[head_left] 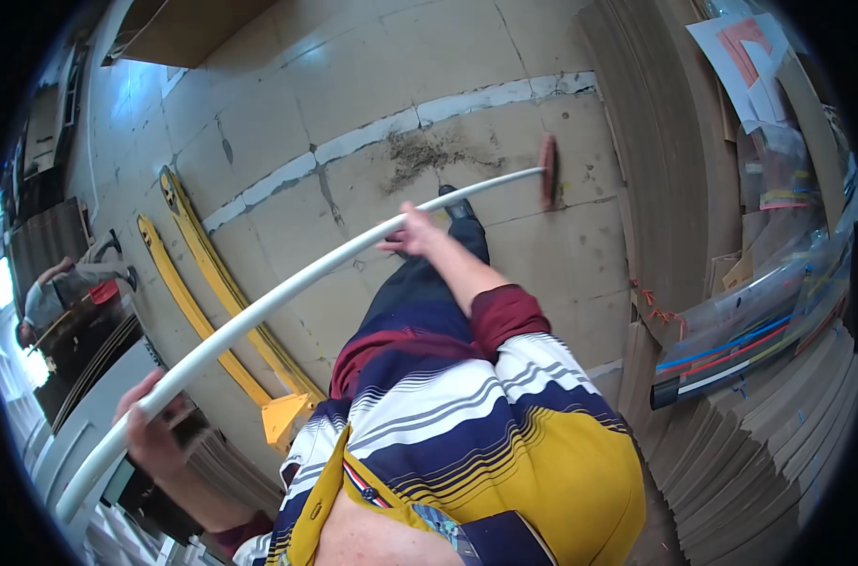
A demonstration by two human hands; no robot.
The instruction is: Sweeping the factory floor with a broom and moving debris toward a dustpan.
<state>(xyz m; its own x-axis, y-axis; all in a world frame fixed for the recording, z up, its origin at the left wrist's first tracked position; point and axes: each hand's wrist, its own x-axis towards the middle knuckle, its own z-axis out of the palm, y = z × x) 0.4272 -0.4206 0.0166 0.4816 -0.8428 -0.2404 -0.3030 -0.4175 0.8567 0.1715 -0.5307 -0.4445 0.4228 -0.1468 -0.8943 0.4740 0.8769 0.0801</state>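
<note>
Gripping a broom [292,288] two-handed: left hand [153,432] closed round the handle toward its near end, right hand [413,231] wrapped on it farther up, thumb over the top. Left hand is blurred, so exact finger placement is unclear; right fingers partly tucked behind the handle and soft too. Near end of the handle runs off past the left hand into the dark lens rim, can't tell where it stops. Long axis is diagonal: from left of the left hand, up through the right hand, on to the broom head [548,172] ahead and right of the right hand. Handle looks bowed, the view bends straight edges. Head is reddish, sits crosswise to the handle, its own long axis running roughly fore-aft; bristles hard to make out. Dirt [424,156] lies on the floor [287,104] just ahead of the right hand, left of the head, edges fuzzy. One shoe [455,201] shows beyond the right hand, partly covered by the handle. Yellow forks [198,236] lie left of the right hand, the handle crossing over them. Cardboard [655,189] stacked well right of the right hand, cut off by the rim.
</note>
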